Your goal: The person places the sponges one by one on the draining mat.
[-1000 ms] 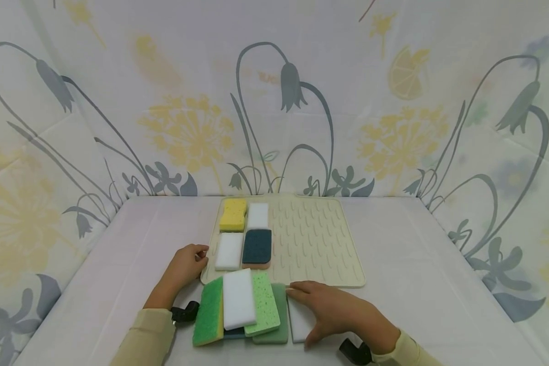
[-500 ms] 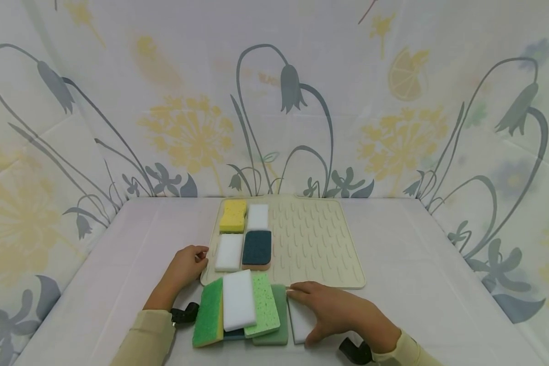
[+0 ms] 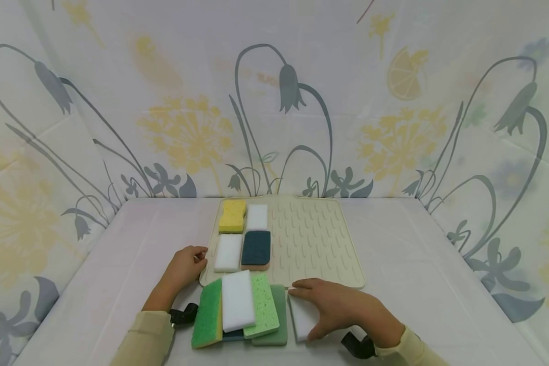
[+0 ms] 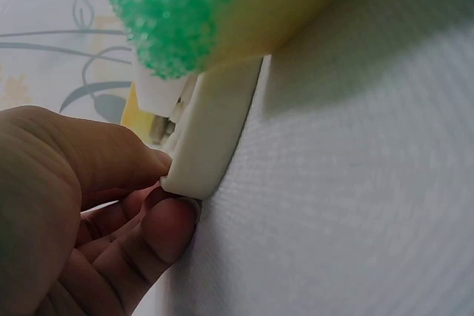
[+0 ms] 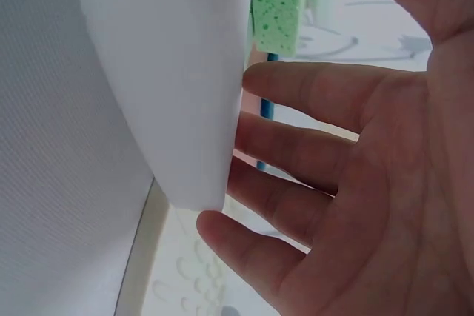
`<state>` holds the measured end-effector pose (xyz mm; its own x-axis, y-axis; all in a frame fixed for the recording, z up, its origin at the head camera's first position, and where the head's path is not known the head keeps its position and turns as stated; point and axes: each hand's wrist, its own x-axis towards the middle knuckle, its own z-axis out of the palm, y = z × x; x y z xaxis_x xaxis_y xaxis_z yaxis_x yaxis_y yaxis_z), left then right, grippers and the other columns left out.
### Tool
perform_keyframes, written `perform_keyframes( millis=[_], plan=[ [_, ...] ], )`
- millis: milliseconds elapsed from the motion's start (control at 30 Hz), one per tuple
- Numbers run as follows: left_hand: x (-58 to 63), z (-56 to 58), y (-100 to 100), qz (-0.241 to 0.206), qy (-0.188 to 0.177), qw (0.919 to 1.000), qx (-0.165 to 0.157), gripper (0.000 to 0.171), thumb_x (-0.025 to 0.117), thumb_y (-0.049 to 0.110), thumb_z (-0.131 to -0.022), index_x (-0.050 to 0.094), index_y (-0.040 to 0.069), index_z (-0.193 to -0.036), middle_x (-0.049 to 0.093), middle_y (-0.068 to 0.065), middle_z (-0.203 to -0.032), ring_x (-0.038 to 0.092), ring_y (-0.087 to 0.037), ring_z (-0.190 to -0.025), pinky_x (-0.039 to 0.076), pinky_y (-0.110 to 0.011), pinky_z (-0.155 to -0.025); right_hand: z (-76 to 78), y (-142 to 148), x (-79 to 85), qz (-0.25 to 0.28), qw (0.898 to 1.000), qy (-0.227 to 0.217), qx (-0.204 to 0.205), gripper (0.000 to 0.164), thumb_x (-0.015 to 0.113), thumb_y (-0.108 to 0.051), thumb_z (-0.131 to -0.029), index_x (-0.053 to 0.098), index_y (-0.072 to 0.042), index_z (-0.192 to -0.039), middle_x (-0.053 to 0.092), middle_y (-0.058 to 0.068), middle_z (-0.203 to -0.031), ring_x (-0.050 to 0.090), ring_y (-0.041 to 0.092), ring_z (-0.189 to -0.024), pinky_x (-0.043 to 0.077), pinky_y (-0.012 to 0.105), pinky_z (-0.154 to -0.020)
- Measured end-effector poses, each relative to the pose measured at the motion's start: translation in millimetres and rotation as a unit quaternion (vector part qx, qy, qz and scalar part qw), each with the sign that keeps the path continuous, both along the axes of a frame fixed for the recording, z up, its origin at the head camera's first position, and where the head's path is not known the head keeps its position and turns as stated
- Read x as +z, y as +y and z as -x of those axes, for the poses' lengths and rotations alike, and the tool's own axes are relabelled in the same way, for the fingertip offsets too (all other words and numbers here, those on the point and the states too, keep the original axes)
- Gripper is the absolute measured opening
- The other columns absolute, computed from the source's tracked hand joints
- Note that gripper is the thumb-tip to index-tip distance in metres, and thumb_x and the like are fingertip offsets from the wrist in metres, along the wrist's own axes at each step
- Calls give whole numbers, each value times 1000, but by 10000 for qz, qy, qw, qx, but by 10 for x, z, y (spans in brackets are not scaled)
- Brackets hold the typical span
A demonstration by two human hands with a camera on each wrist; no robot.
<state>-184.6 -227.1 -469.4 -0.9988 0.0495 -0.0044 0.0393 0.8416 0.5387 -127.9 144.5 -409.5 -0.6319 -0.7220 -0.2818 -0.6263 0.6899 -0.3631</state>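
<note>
A beige ridged mat (image 3: 317, 239) lies on the table. My left hand (image 3: 185, 264) pinches its left edge; in the left wrist view the thumb lies above the mat's rim (image 4: 215, 131) and a finger below it. On the mat sit a yellow sponge (image 3: 232, 216), two white sponges (image 3: 257, 217) and a dark blue one (image 3: 256, 248). Just in front, my right hand (image 3: 340, 307) is spread over another white sponge (image 3: 303, 317). In the right wrist view its fairly straight fingers (image 5: 296, 157) reach this sponge's edge.
Between my hands lies a loose pile: a green-and-yellow sponge (image 3: 208, 312), a white sponge (image 3: 239, 301), a speckled light green sponge (image 3: 263, 305) and a plain green one (image 3: 280, 317). A dark blue piece shows beneath. Patterned cloth (image 3: 274, 127) stands behind the table.
My right hand has shifted very slightly to the right, showing a little more of the white sponge. The left hand stays at the mat's edge.
</note>
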Motion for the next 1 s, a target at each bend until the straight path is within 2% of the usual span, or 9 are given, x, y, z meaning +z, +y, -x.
perform_keyframes(
  millis=[300, 700, 1000],
  plan=[
    [-2, -2, -6, -9, 48, 10000, -9, 39, 58, 11, -90, 61, -5, -125, 65, -12, -99, 63, -23, -88, 49, -32, -66, 42, -1, 54, 8, 9999, 16, -130, 87, 80, -50, -71, 45, -22, -146, 41, -1, -151, 41, 21, -138, 40, 41, -108],
    [-14, 1, -5, -31, 23, 10000, 0, 39, 59, 11, -90, 62, -4, -126, 65, -11, -100, 62, -22, -88, 49, -32, -66, 136, -16, 108, 5, 9999, 128, -56, 88, 80, -47, -71, 45, -16, -146, 41, 2, -152, 40, 23, -139, 39, 42, -109],
    [-18, -1, -7, -9, 67, 10000, 3, 38, 59, 11, -89, 62, -4, -124, 65, -11, -98, 62, -22, -87, 49, -32, -67, 226, -45, 138, -80, 9998, 134, -115, 88, 80, -47, -72, 44, -17, -147, 40, 1, -152, 39, 23, -140, 38, 43, -110]
  ],
)
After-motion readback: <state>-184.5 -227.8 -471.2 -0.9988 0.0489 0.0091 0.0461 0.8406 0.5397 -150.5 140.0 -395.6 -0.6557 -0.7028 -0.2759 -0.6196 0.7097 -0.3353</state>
